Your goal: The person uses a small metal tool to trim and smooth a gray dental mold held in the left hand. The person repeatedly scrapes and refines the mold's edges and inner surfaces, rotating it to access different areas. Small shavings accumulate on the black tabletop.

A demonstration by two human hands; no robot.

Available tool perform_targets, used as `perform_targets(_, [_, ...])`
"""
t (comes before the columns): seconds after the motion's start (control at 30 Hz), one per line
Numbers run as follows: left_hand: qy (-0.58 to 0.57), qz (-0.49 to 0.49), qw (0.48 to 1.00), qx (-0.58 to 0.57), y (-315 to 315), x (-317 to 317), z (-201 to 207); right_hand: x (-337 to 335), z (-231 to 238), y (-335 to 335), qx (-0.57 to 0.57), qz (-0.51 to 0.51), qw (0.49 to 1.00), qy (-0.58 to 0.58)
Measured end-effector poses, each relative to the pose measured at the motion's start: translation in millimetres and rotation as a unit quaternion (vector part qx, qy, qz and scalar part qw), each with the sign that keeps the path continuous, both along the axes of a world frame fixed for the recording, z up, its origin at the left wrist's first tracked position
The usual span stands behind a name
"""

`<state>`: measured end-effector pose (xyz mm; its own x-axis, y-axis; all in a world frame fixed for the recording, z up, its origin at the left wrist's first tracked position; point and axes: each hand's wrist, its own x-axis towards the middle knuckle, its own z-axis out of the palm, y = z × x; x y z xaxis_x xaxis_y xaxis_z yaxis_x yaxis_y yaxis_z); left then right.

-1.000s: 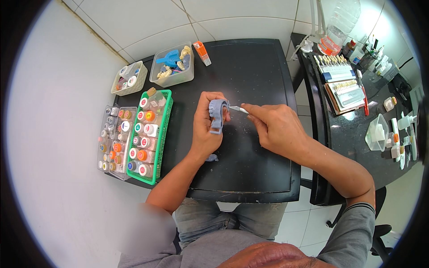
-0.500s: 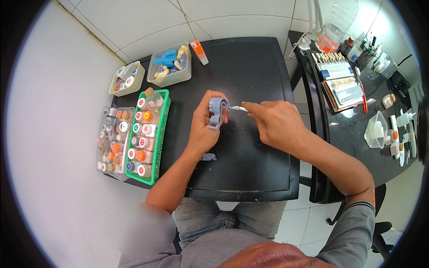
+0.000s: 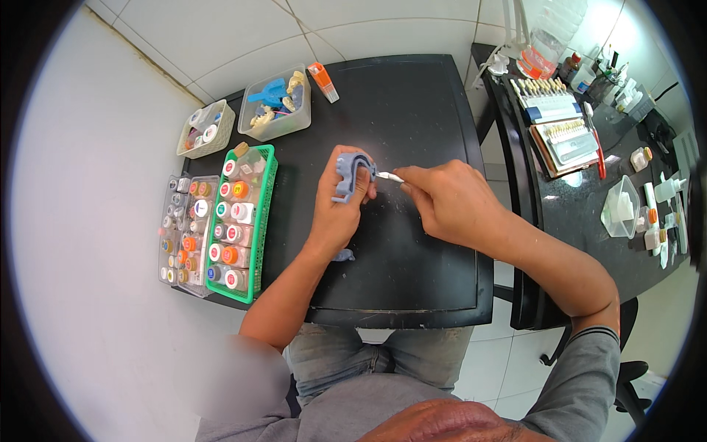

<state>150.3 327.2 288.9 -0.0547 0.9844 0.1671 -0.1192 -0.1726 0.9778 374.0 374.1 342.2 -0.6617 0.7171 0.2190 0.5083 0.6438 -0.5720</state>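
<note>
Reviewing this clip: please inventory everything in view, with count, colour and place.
Table: 1, black, centre
Arch-shaped piece: 1, blue-grey, in left hand
Slim tool: 1, white, in right hand
Small piece: 1, blue-grey, on table
Box: 1, orange and white, far edge
Tub of models: 1, clear, far left
Scoop: 1, blue, in that tub
Small basket: 1, cream, far left
Jar basket: 1, green, left
Jar trays: 2, clear, beyond green basket
Side desk: 1, dark, right
Tooth-tab sets: 2, mixed colours, on desk
Large bottle: 1, clear, desk's far end
Other bottles, jars: several, too small to count
Shirt: 1, grey, bottom
Jeans: 1, blue, bottom
Hands: 2, bare, above table
</note>
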Motion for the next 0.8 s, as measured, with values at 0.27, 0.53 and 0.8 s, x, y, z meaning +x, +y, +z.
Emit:
perform_targets(0.27, [-0.038, -0.005, 0.999, 0.003, 3, 0, -2, 0, 2, 1, -0.010, -0.015, 1.000, 0.000])
perform_targets(0.53, [-0.031, -0.011, 0.999, -0.032, 2, -1, -1, 3, -6, 3, 0.059, -0.009, 0.998, -0.028])
perform_targets(0.8, [-0.019, -0.009, 0.998, -0.055, 2, 2, 0, 7, -6, 6, 0.066, -0.004, 0.997, -0.048])
